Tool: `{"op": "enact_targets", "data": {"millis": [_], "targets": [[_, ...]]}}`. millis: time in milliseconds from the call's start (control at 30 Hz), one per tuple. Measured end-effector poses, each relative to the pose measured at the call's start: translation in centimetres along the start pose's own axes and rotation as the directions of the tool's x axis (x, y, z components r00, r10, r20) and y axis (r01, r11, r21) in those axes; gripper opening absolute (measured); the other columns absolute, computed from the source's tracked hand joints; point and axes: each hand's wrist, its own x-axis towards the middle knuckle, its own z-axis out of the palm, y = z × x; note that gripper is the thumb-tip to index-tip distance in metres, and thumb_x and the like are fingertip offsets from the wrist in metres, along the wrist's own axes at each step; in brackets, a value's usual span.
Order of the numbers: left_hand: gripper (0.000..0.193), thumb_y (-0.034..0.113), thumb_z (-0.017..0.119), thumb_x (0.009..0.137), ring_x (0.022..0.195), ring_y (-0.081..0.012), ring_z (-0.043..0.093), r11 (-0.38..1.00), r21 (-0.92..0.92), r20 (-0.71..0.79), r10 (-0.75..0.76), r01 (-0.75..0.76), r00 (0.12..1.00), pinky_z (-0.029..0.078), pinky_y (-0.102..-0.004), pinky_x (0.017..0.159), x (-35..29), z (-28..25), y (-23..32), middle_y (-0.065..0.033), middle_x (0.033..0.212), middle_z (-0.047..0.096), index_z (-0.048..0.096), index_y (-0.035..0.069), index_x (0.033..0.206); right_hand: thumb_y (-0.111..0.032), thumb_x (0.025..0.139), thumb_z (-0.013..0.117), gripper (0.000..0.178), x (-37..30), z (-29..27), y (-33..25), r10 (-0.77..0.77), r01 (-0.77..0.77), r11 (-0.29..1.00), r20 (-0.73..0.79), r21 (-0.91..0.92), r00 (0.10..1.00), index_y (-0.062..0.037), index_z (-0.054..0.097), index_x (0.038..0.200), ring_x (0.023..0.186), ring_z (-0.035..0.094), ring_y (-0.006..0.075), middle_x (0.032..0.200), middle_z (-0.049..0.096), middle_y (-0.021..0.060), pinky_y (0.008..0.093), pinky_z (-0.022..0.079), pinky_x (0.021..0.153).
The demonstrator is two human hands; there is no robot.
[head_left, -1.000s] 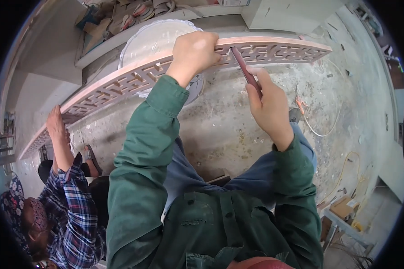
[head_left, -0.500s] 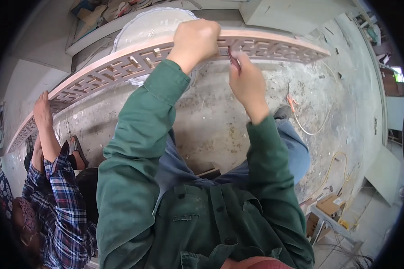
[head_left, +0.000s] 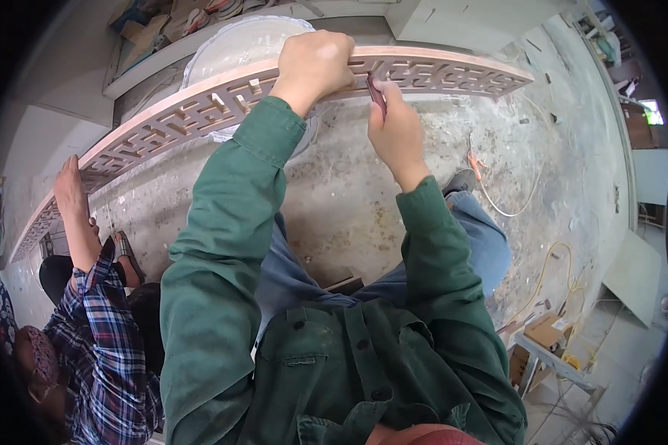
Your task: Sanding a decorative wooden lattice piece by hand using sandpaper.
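Note:
A long, pale wooden lattice panel [head_left: 171, 132] with cut-out fretwork crosses the view, held on edge and slanting down to the left. My left hand [head_left: 316, 65] is closed over its upper edge near the middle. Between the fingers and thumb of my right hand [head_left: 398, 133] is a thin, dark reddish strip [head_left: 376, 95] that looks like folded sandpaper. Its tip meets the fretwork just right of my left hand. Farther left, another person's hand [head_left: 71, 189] grips the same panel.
Behind the panel stands a round whitish tub or table [head_left: 237, 46]. The co-worker in a plaid shirt [head_left: 111, 319] sits at my left. An orange air gun [head_left: 476, 165] with a pale hose lies on the stained floor [head_left: 341, 193]. A cardboard box [head_left: 548, 331] is at lower right.
My right hand, blurred before, now shows sharply and sits slightly up and left with the strip. The panel's right end also appears slightly farther left, partly because the view shifted.

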Motion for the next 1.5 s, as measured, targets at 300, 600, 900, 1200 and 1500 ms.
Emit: {"op": "enact_targets", "data": {"millis": [300,600,900,1200,1500], "targets": [[0.02,0.019,0.072,0.062,0.08,-0.0323,0.069,1.0,-0.006,-0.02,0.01,-0.01,1.0,0.055,-0.0425,0.069,-0.2,-0.2,0.0,-0.0144,0.079,0.07,0.072,0.009,0.08,-0.011,0.089,0.058,0.029,-2.0,-2.4,-1.8,0.02,-0.009,0.994,-0.106,0.108,0.994,-0.012,0.055,0.118,0.081,0.065,0.0406,0.089,0.067,0.0184,0.048,0.05,0.068],[0.016,0.016,0.068,0.062,0.078,-0.0323,0.069,0.999,0.019,-0.137,0.038,-0.036,0.99,0.055,-0.0426,0.067,-0.5,0.6,-0.4,-0.0154,0.076,0.069,0.071,0.008,0.076,-0.012,0.089,0.057,0.031,-3.2,-4.0,-3.3,0.034,-0.026,0.995,-0.084,0.099,0.996,-0.0135,0.052,0.12,0.079,0.064,0.0416,0.087,0.067,0.0195,0.0498,0.049,0.067],[0.031,0.033,0.078,0.062,0.077,-0.0331,0.067,1.0,0.0,-0.081,0.017,-0.017,0.997,0.053,-0.044,0.068,-0.5,0.9,-0.2,-0.0137,0.075,0.068,0.067,0.009,0.077,-0.014,0.087,0.06,0.026,-1.3,-2.2,-0.8,0.102,-0.105,0.993,0.07,0.052,0.992,-0.0138,0.054,0.113,0.077,0.064,0.0425,0.082,0.066,0.0196,0.0521,0.048,0.067],[0.014,0.017,0.069,0.061,0.074,-0.0335,0.068,0.999,0.022,-0.15,0.048,-0.045,0.988,0.054,-0.0432,0.064,-0.2,0.6,0.3,-0.0158,0.072,0.068,0.07,0.007,0.072,-0.012,0.086,0.06,0.021,0.5,-0.8,-0.8,0.05,-0.05,0.998,-0.014,0.027,0.999,-0.0101,0.057,0.107,0.077,0.063,0.0431,0.081,0.066,0.0204,0.0515,0.049,0.065],[0.017,0.02,0.071,0.062,0.075,-0.032,0.068,0.996,0.064,-0.123,0.065,-0.057,0.99,0.054,-0.0425,0.066,-0.3,0.8,0.7,-0.0145,0.073,0.068,0.07,0.01,0.075,-0.009,0.085,0.059,0.026,-2.9,-2.2,-1.4,0.094,-0.092,0.99,0.009,-0.103,0.996,-0.0115,0.058,0.111,0.077,0.064,0.0407,0.084,0.067,0.019,0.0497,0.05,0.065]]}}
